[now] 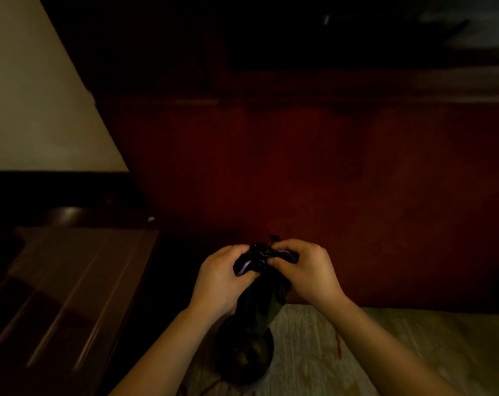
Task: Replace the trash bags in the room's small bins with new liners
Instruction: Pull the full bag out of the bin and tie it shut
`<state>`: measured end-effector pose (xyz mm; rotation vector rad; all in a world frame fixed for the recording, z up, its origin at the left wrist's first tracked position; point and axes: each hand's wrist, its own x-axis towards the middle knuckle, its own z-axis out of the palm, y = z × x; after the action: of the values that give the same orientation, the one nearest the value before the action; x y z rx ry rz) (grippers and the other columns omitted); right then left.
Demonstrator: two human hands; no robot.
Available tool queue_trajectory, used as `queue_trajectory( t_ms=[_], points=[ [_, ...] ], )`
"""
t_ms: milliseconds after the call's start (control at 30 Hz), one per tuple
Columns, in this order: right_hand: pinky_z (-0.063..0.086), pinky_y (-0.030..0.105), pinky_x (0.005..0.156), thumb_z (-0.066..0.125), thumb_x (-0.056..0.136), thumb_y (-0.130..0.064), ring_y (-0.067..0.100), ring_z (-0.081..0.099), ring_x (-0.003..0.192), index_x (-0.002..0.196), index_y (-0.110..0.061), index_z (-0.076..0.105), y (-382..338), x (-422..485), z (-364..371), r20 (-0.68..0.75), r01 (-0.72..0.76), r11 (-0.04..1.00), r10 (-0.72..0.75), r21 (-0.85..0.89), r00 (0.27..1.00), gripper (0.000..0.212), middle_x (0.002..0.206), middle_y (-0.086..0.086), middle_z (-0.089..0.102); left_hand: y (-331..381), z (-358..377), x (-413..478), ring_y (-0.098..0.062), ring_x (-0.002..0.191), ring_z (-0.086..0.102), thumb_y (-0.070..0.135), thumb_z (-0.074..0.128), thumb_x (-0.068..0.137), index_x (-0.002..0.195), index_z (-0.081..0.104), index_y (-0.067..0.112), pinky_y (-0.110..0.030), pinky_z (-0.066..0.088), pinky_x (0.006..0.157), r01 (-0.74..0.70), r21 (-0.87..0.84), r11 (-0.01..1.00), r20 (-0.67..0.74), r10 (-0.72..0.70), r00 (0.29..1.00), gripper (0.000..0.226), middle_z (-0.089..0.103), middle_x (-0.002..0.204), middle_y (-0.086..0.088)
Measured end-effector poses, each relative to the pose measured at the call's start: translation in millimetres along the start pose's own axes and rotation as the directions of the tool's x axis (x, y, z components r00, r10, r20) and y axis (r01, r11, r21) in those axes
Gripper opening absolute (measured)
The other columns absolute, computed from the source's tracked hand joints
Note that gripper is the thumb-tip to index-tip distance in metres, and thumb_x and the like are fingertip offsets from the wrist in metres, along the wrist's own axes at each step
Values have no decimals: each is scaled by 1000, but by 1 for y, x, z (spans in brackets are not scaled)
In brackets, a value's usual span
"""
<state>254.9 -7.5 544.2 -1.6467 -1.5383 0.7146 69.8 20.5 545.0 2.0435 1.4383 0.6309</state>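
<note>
A black trash bag point(255, 307) hangs between my two hands, its gathered top bunched up with a purple drawstring showing. My left hand point(219, 278) grips the left side of the bunched top. My right hand point(304, 271) pinches the right side of it. The bag's rounded, filled bottom point(244, 355) hangs just above or rests on the pale patterned surface; I cannot tell which. No bin shows in the dim head view.
A pale patterned bedcover or rug point(371, 352) lies at the bottom right. A dark wooden cabinet point(71, 295) stands at the left. Dark red carpet point(299, 181) fills the middle. A cream wall point(28, 95) rises at the upper left.
</note>
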Motion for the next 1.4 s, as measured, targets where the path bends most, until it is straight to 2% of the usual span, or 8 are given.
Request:
queue_trajectory(
  t_ms=[133, 267, 400, 500, 767, 900, 1133, 1400],
  points=[
    [56, 17, 70, 74, 87, -27, -6, 65, 83, 100, -28, 76, -52, -15, -80, -16, -41, 999, 41, -26, 999, 13, 91, -17, 71, 82, -47, 1, 0, 101, 56, 31, 74, 86, 129, 62, 26, -7, 42, 82, -83, 3, 997, 82, 83, 993, 45, 56, 111, 19],
    [53, 13, 65, 74, 87, -27, -5, 65, 80, 98, -29, 75, -85, -32, -150, -4, -80, 993, 80, -89, 997, 11, 88, -18, 70, 150, -68, 3, 4, 94, 58, 36, 78, 81, 120, 67, 31, -17, 50, 82, -127, -12, 992, 174, 127, 976, 41, 59, 103, 25],
    [59, 20, 64, 74, 87, -28, -1, 68, 77, 97, -28, 75, -100, -52, -208, -53, -118, 990, 114, -81, 992, 10, 87, -15, 71, 205, -67, 0, 0, 93, 60, 40, 80, 76, 119, 67, 30, -17, 49, 77, -125, -91, 988, 203, 141, 969, 45, 63, 108, 19],
    [60, 25, 64, 75, 86, -29, 0, 69, 76, 96, -28, 75, -101, -70, -239, -108, -141, 987, 132, -80, 985, 11, 86, -14, 72, 237, -56, -6, -5, 100, 63, 47, 78, 76, 120, 68, 30, -29, 56, 86, -95, -177, 980, 230, 135, 964, 49, 66, 111, 15],
    [61, 29, 63, 75, 85, -31, -2, 68, 74, 92, -31, 74, -89, -127, -286, -295, -271, 959, 236, -82, 926, 7, 83, -14, 72, 294, -17, -14, 1, 97, 64, 35, 76, 84, 99, 67, 48, -31, 56, 87, -199, -292, 935, 322, 292, 901, 22, 67, 105, 21],
    [58, 24, 61, 74, 86, -32, -4, 66, 74, 94, -31, 73, -92, -159, -294, -444, -385, 920, 318, -68, 838, 8, 83, -15, 70, 317, 1, -11, -1, 103, 59, 30, 75, 86, 115, 67, 33, -26, 52, 91, -304, -318, 898, 377, 414, 829, 30, 59, 111, 23],
    [57, 23, 72, 72, 87, -31, 0, 64, 86, 102, -27, 73, -121, -227, -295, -665, -564, 825, 404, -32, 628, 15, 93, -16, 68, 357, 12, -37, 15, 83, 48, 26, 71, 89, 109, 63, 33, -1, 38, 68, -536, -396, 746, 427, 666, 612, 23, 46, 94, 34],
    [58, 25, 79, 70, 89, -29, 2, 66, 92, 105, -29, 73, -159, -327, -303, -821, -677, 736, 377, -16, 429, 17, 96, -13, 72, 410, 28, -97, -2, 94, 61, 28, 73, 86, 109, 72, 25, -29, 54, 76, -657, -537, 529, 434, 841, 322, 23, 66, 101, 15]
  ],
)
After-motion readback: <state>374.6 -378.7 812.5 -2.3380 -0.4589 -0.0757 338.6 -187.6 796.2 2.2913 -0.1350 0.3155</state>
